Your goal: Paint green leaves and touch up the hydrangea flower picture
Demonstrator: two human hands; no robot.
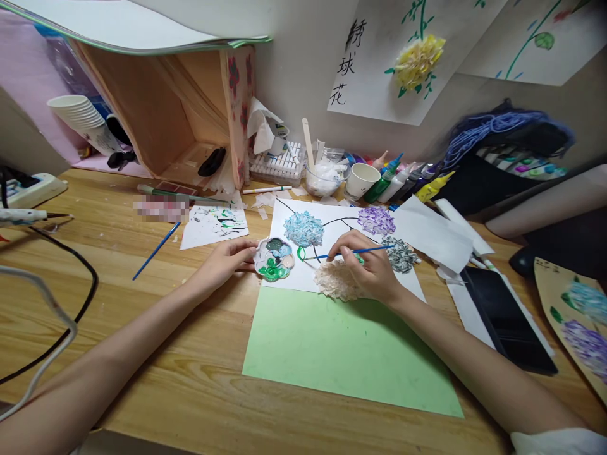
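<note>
4 raised flower heads, blue, purple, grey and cream, sit on a white sheet, which lies at the top of a green sheet. The right hand is closed in a pinch around a blue-handled brush, its tip just beside a green leaf outline; this hand hides part of the cream head. The left hand grips the rim of a paint palette between thumb and fingers, at the white sheet's left edge.

A loose white paper overlaps the upper right corner, near a dark flat device. Behind the work stand a clear bowl, a paper cup and a green bottle, crowding the far edge. To the left lie a paint-smeared paper and a 2nd blue brush; farther left, 1 black cable and 1 white cable loop across the desk.
</note>
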